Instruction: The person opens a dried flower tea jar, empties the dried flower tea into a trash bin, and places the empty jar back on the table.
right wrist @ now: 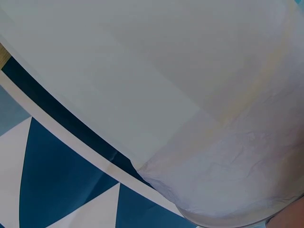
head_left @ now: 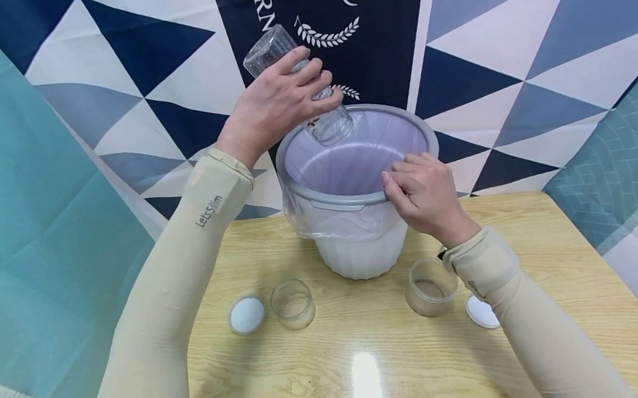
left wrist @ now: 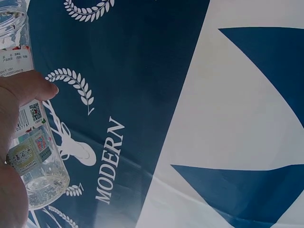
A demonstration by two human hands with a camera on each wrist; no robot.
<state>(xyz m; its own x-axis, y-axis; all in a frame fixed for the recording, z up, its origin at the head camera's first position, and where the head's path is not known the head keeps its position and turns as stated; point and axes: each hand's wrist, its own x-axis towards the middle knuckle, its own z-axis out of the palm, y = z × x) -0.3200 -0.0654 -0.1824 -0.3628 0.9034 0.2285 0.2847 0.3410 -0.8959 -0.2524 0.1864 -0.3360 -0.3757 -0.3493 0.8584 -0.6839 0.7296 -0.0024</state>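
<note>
My left hand [head_left: 285, 95] grips a clear plastic jar [head_left: 270, 51] with labels on its side. The jar tilts with its open mouth down, over the opening of a white bin [head_left: 365, 251] lined with a thin see-through bag [head_left: 349, 221]. In the left wrist view, the jar [left wrist: 45, 183] shows a threaded neck and a thumb across its label. Curled fingers of my right hand [head_left: 422, 191] hold the bin's grey rim [head_left: 319, 196] at the near right. Bag and bin wall [right wrist: 118, 85] fill most of the right wrist view.
On the wooden table [head_left: 288, 376], a clear round container [head_left: 292, 304] stands beside a white lid [head_left: 246, 315] at left. Another clear container [head_left: 431, 287] and a white disc-shaped lid [head_left: 481, 311] are near my right forearm. A patterned cloth [head_left: 484, 86] hangs behind the bin.
</note>
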